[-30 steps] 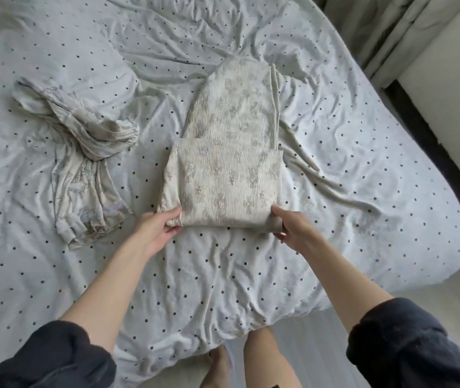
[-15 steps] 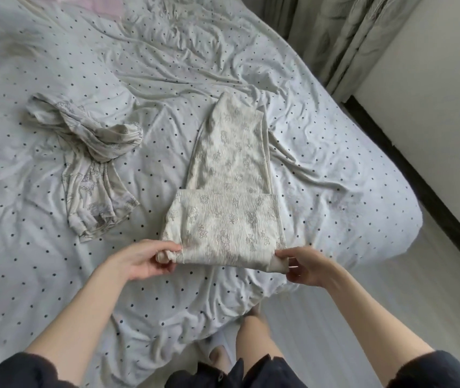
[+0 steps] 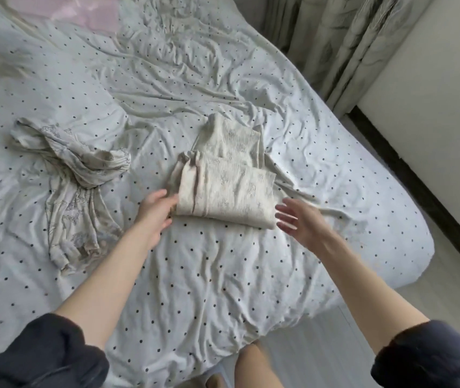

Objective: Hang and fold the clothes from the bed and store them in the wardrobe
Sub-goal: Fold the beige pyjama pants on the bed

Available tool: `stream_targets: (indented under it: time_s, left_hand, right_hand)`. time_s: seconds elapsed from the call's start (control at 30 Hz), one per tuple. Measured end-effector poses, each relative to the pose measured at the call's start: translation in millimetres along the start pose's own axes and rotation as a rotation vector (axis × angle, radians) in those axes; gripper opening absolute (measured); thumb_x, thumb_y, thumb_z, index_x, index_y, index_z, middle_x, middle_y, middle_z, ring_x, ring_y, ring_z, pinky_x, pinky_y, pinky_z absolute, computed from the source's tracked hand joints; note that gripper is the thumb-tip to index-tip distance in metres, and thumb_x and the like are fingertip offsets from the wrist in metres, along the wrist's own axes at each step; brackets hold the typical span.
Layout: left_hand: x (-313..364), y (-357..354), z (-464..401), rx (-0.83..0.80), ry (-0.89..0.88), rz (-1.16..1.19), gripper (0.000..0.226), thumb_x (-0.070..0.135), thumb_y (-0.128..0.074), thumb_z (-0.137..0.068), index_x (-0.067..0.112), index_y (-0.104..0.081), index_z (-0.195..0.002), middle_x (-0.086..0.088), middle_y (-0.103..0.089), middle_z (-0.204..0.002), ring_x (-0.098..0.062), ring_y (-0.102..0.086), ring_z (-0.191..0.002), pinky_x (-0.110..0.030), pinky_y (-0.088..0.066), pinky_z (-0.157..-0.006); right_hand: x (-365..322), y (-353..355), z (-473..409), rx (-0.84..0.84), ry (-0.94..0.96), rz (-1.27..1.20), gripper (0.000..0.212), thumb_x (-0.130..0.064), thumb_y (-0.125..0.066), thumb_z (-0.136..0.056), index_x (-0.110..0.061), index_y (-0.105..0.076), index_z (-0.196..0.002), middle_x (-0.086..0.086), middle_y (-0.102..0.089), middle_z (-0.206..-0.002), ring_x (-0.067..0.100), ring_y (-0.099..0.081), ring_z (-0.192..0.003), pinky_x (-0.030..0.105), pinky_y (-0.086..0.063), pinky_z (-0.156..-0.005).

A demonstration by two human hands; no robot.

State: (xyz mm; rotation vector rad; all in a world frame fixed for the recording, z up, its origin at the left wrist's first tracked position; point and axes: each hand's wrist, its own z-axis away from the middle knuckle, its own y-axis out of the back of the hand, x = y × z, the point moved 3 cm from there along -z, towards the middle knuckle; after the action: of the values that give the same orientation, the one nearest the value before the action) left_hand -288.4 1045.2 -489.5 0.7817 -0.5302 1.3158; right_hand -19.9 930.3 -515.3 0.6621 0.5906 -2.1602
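Near the bed's (image 3: 223,275) foot edge, the left hand (image 3: 154,217) touches the folded cream patterned garment's (image 3: 226,194) left end with relaxed fingers; the right hand (image 3: 300,222), fingers spread, hovers just beside its right end. A crumpled matching garment (image 3: 74,180) lies toward the left edge.

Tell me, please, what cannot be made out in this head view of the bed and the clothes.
- The wardrobe: nowhere in the head view.
- Folded garment: its kind is hidden by its own folds, and its print is too faint to read.
- Crumpled garment: bunched, so its kind is unclear.
- Left hand: its fingertips meet the folded garment's edge, and motion blur hides any grip.
- Pink item: cut off by the top edge.
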Motion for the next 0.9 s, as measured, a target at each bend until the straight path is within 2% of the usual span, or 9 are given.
stream_targets:
  time_s: [0.1, 0.23, 0.3, 0.4, 0.5, 0.57, 0.73, 0.8, 0.9]
  left_hand:
    - [-35, -11, -15, -0.008, 0.195, -0.045, 0.044, 0.027, -0.068, -0.085, 0.015, -0.048, -0.122, -0.004, -0.052, -0.124, -0.026, -0.047, -0.12, -0.041, -0.041, -0.092]
    - [-36, -22, -33, -0.106, 0.217, 0.185, 0.028, 0.023, -0.069, -0.082, 0.012, -0.056, -0.105, -0.004, -0.069, -0.098, -0.02, -0.066, -0.089, -0.033, -0.053, -0.072]
    - [-32, -27, -40, -0.061, 0.184, 0.187, 0.011, 0.012, -0.066, -0.085, 0.011, -0.059, -0.094, -0.001, -0.073, -0.075, -0.013, -0.069, -0.069, -0.029, -0.055, -0.061]
    - [-36, -31, -38, -0.006, 0.212, 0.2, 0.005, 0.001, -0.06, -0.088, 0.006, -0.06, -0.089, -0.001, -0.07, -0.061, -0.01, -0.067, -0.055, -0.024, -0.056, -0.051]
    - [-42, -28, -20, -0.013, 0.309, 0.229, 0.006, -0.002, -0.057, -0.088, 0.003, -0.059, -0.09, -0.005, -0.069, -0.058, -0.013, -0.066, -0.052, -0.024, -0.055, -0.047]
    - [-46, -21, -8, -0.037, 0.374, 0.205, 0.006, -0.001, -0.056, -0.089, 0.003, -0.058, -0.093, -0.008, -0.068, -0.058, -0.014, -0.066, -0.052, -0.025, -0.055, -0.046]
    - [-29, 0, 26, -0.08, 0.461, 0.243, 0.008, 0.003, -0.059, -0.087, 0.005, -0.057, -0.095, -0.014, -0.067, -0.07, -0.02, -0.065, -0.057, -0.028, -0.055, -0.043]
    - [-7, -2, 31, -0.133, 0.455, 0.28, 0.013, 0.004, -0.06, -0.086, 0.003, -0.056, -0.098, -0.016, -0.066, -0.071, -0.02, -0.066, -0.052, -0.03, -0.056, -0.045]
    - [34, -18, 25, -0.201, 0.406, 0.369, 0.024, 0.013, -0.062, -0.086, 0.001, -0.052, -0.105, -0.022, -0.065, -0.079, -0.028, -0.067, -0.065, -0.036, -0.059, -0.055]
  right_hand:
    - [24, 8, -32, 0.056, -0.123, 0.229, 0.029, -0.029, -0.059, -0.092, -0.01, -0.054, -0.115, 0.004, -0.056, -0.105, 0.02, -0.056, -0.094, 0.038, -0.048, -0.085]
    - [35, 2, -59, -0.018, -0.261, 0.198, 0.029, -0.033, -0.061, -0.091, -0.011, -0.055, -0.109, 0.007, -0.054, -0.116, 0.027, -0.056, -0.109, 0.04, -0.049, -0.088]
    - [37, -3, -68, -0.032, -0.304, 0.191, 0.029, -0.03, -0.063, -0.09, -0.009, -0.056, -0.108, 0.006, -0.056, -0.108, 0.025, -0.057, -0.1, 0.034, -0.05, -0.081]
    - [39, -6, -74, -0.047, -0.357, 0.281, 0.021, -0.027, -0.063, -0.09, -0.009, -0.056, -0.099, 0.003, -0.046, -0.079, 0.014, -0.041, -0.066, 0.025, -0.033, -0.057]
    - [33, 0, -66, -0.064, -0.388, 0.413, 0.017, -0.02, -0.065, -0.089, -0.013, -0.053, -0.079, 0.0, -0.041, -0.061, 0.01, -0.037, -0.054, 0.023, -0.025, -0.052]
    - [34, 7, -56, -0.078, -0.408, 0.542, 0.023, -0.02, -0.068, -0.085, -0.015, -0.051, -0.071, 0.0, -0.047, -0.062, 0.01, -0.042, -0.055, 0.023, -0.028, -0.053]
    - [23, 22, -16, -0.262, -0.613, 0.699, 0.03, -0.028, -0.079, -0.074, -0.016, -0.052, -0.066, -0.003, -0.052, -0.052, 0.008, -0.042, -0.043, 0.02, -0.028, -0.042]
    - [2, 21, -14, -0.268, -0.606, 0.692, 0.031, -0.029, -0.077, -0.075, -0.016, -0.051, -0.067, -0.003, -0.051, -0.05, 0.008, -0.043, -0.04, 0.02, -0.028, -0.04]
    - [-41, 10, -20, -0.214, -0.519, 0.617, 0.023, -0.035, -0.066, -0.085, -0.015, -0.054, -0.079, -0.001, -0.062, -0.058, 0.009, -0.046, -0.042, 0.02, -0.029, -0.039]
